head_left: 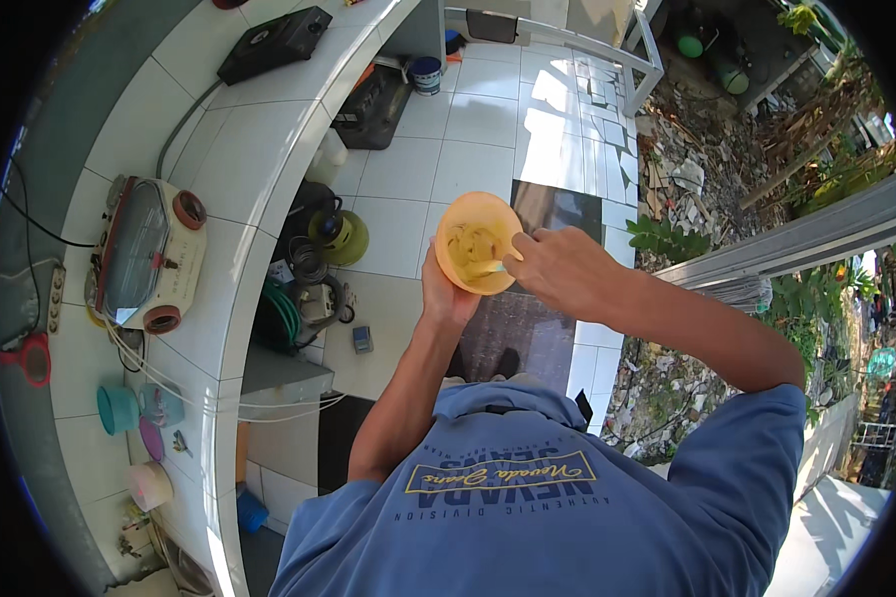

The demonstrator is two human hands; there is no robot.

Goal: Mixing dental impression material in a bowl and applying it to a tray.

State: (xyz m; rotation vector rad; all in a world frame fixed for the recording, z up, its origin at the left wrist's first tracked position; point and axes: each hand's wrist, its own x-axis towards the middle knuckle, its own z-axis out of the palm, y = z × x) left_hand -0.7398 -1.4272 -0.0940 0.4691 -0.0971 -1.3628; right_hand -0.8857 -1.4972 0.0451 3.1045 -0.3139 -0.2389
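In front of my chest I hold a yellow-orange bowl [513, 221] tilted toward me. My left hand [451, 291] supports it, closed around its lower left side. A pasty yellowish mixture [471, 249] lies in the bowl, smeared in lumps and folds. My right hand [567, 267] is closed over the right rim and grips a pale, flat stirring tool [486, 267]. The tool's end reaches down into the mixture; its handle is mostly hidden by my fingers, so its exact kind cannot be made out.
A white tiled counter [231, 179] curves along the left, bearing a cream box [181, 261] with a clear lid and a teal cup [117, 410]. Below stand a green gas cylinder [344, 239] and a black case [376, 104]. A white railing [796, 234] runs along the right.
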